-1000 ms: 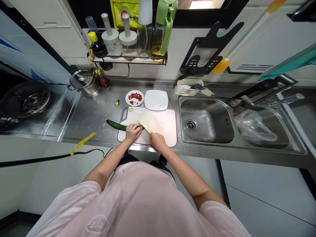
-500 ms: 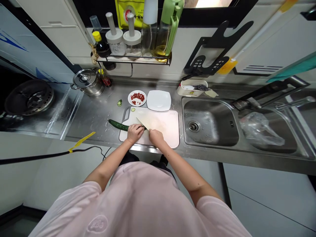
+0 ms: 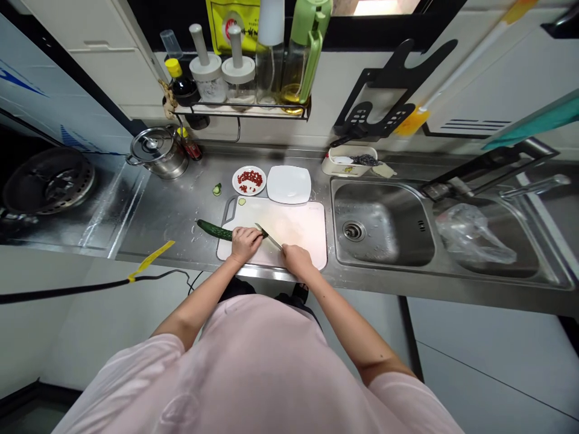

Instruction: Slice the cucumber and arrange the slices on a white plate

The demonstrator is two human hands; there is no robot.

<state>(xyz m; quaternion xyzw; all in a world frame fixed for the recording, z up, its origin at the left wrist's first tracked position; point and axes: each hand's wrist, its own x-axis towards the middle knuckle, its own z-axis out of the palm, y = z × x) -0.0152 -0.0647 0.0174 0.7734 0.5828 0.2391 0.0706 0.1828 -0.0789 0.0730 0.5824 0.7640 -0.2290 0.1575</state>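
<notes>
A plate [image 3: 248,189] holds chopped red pieces; the dish [image 3: 288,184] beside it is bare. Left fingers [image 3: 245,243] press the cucumber [image 3: 214,229] on the board [image 3: 298,220]; right fingers [image 3: 296,261] grip a knife [image 3: 274,240] at its end. A lidded pot [image 3: 159,154] stands left.

dark green cucumber [image 3: 213,229], plain white plate [image 3: 288,184], pale pink shirt [image 3: 262,361]

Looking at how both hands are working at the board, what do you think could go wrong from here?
The knife in the right hand is close to the fingers of the left hand, so a slip might nick them. The cucumber juts past the left side of the cutting board, so it may roll under pressure.
</notes>
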